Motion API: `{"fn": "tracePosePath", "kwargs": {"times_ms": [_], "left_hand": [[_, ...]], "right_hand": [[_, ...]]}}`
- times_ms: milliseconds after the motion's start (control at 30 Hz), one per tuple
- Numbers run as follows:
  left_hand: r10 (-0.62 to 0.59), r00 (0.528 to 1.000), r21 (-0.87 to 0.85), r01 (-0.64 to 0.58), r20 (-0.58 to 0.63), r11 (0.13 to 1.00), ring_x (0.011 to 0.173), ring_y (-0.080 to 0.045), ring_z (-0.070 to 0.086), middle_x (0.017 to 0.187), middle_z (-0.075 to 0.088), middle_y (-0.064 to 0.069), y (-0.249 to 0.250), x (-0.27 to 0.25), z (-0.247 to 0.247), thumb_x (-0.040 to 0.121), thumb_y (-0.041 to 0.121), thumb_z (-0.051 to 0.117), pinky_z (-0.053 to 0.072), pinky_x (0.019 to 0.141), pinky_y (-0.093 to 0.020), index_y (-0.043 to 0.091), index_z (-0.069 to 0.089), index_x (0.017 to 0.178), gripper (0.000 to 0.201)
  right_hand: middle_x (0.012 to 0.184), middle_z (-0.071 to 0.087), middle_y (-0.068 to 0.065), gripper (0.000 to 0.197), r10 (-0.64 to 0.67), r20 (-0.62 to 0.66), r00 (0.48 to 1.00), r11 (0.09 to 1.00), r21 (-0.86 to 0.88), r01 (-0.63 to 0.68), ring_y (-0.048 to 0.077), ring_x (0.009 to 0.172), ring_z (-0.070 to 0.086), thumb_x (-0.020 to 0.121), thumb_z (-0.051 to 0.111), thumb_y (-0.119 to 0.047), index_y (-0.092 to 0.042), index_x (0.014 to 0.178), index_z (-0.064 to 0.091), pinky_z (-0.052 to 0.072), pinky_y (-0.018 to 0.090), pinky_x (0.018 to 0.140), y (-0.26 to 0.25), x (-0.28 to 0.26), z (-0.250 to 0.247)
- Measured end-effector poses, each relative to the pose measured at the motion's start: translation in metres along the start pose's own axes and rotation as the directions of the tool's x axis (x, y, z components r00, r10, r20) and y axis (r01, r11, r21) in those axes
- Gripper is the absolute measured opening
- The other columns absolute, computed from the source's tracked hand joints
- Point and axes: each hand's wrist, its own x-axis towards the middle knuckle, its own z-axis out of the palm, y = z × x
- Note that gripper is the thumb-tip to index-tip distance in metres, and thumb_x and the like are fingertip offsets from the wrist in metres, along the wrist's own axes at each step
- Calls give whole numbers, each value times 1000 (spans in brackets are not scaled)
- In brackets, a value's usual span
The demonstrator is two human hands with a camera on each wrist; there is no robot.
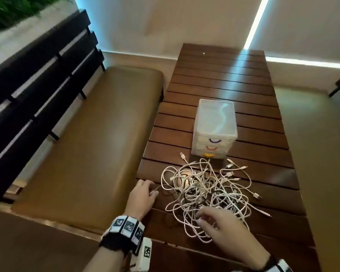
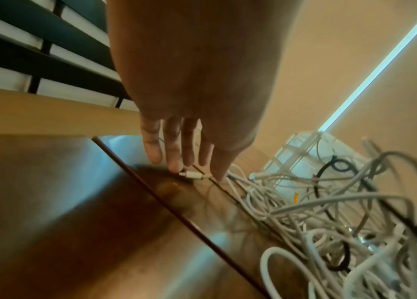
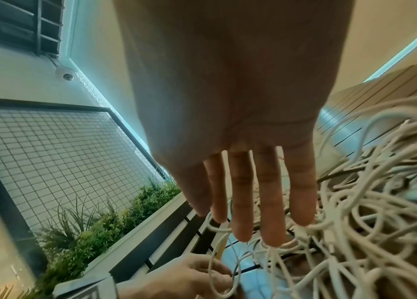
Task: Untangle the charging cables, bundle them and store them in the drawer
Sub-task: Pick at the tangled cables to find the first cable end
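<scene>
Here, a loose knot of thin, round white charging cables (image 1: 206, 191) lies on the slatted dark-wood counter (image 1: 220, 79), just before a frosted plastic drawer box (image 1: 214, 130) with curved coloured handles. The left hand (image 1: 142, 197), fingers straight, touches a small white plug (image 2: 191, 175) at the heap's edge; its grip holds nothing. The right hand (image 1: 222, 224) reaches into the loops, fingers straight, grip open.

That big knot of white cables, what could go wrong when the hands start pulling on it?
1. The left hand touches one plug end at the pile's edge; tugging it may tighten the knot of cables.
2. Dragging the pile could bump the small plastic drawer unit right behind it.
3. Loose plugs lie near the slatted table's gaps and might snag there.
</scene>
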Motion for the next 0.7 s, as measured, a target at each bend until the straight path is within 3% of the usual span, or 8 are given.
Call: {"fn": "tracePosePath", "kwargs": {"times_ms": [67, 133, 233, 333, 500, 600, 633, 700], "left_hand": [[10, 1000, -10, -10, 3, 1000, 108, -21, 60, 117, 53, -1, -2, 9, 3, 94, 29, 66, 42, 92, -26, 16, 62, 121, 30], [46, 999, 17, -46, -4, 999, 104, -22, 58, 106, 51, 1, -2, 13, 3, 93, 26, 67, 41, 88, -26, 15, 65, 106, 16], [65, 998, 0, -65, -4, 998, 98, -19, 58, 92, 55, 7, 2, 9, -3, 95, 26, 63, 42, 82, -27, 20, 62, 93, 7], [75, 996, -158, -83, -55, 984, 83, -9, 62, 85, 67, 11, 14, -2, -23, 95, 30, 64, 44, 72, -25, 24, 63, 89, 8], [254, 950, -454, -309, -179, 836, 79, -2, 66, 80, 71, 12, 57, -22, -62, 89, 18, 72, 46, 70, -9, 24, 69, 85, 8], [319, 935, -622, -342, -153, 704, 83, -14, 71, 86, 73, 5, 83, -30, -80, 89, 15, 73, 58, 75, -25, 22, 72, 91, 7], [343, 929, -660, -346, -140, 667, 84, -19, 72, 89, 74, 2, 89, -32, -85, 89, 15, 73, 60, 77, -33, 22, 73, 93, 8], [385, 913, -723, -357, -136, 591, 86, -24, 72, 91, 74, -3, 100, -34, -95, 90, 15, 72, 61, 78, -37, 20, 73, 95, 7]], "right_hand": [[88, 65, -22, 14, -20, -14, 1000, 1000, -12, 20, -5, 86, 59, 95, 60, -37, -34, 106, 68, 43, 10, 73, -10, 12, 9], [89, 68, -19, 15, -46, -29, 999, 999, -13, 46, -3, 84, 59, 96, 59, -37, -32, 107, 69, 44, 11, 74, -22, 20, 16], [78, 66, -16, 18, -27, -44, 999, 999, 19, 28, -3, 73, 60, 96, 59, -37, -30, 108, 70, 46, 14, 68, -33, 27, 23], [79, 69, -15, 16, -30, -106, 994, 997, 73, 38, -1, 74, 64, 97, 59, -34, -29, 107, 71, 52, 19, 68, -43, 31, 21], [91, 69, -16, 14, -10, -388, 922, 965, 237, 110, 2, 81, 66, 96, 64, -22, -25, 108, 70, 54, 19, 70, -54, 45, 15], [106, 61, -18, 22, -33, -473, 881, 948, 264, 177, 5, 90, 64, 95, 65, -25, -27, 117, 64, 56, 22, 73, -60, 52, 10], [110, 57, -18, 26, -47, -477, 878, 947, 257, 191, 5, 92, 62, 95, 63, -32, -28, 121, 62, 56, 22, 74, -62, 55, 8], [109, 54, -16, 35, -80, -489, 869, 951, 223, 213, 5, 93, 58, 95, 53, -48, -28, 122, 61, 55, 21, 73, -63, 62, 4]]}}
